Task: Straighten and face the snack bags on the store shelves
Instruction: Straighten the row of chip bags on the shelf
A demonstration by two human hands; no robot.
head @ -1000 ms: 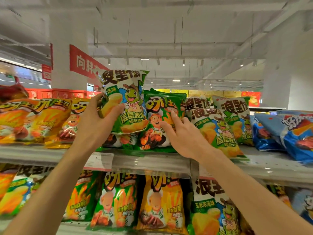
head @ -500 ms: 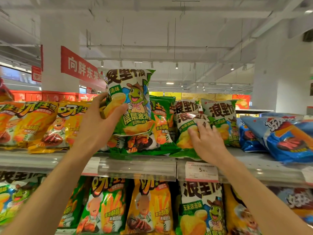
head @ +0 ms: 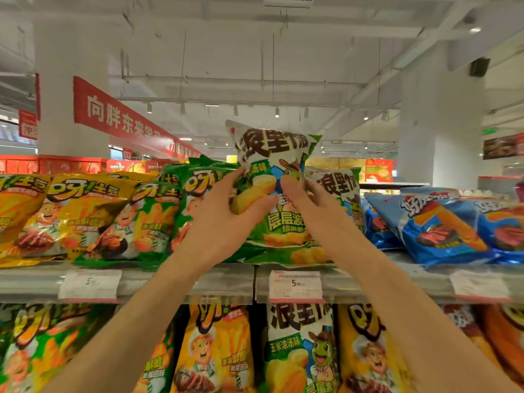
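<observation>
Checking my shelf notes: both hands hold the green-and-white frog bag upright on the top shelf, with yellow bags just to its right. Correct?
Not quite. The head view shows both the left hand and right hand on the frog bag, but blue bags lie to its right; the yellow bags are further left.

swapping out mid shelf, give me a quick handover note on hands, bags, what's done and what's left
Left hand: fingers curled round the left edge of the white-and-green frog bag, held upright above the top shelf.
Right hand: thumb pinching the same bag's front.
Done: bag faces forward, over its price tag.
Left: set it down in its row; the blue bags and the yellow bags lie slumped.
</observation>
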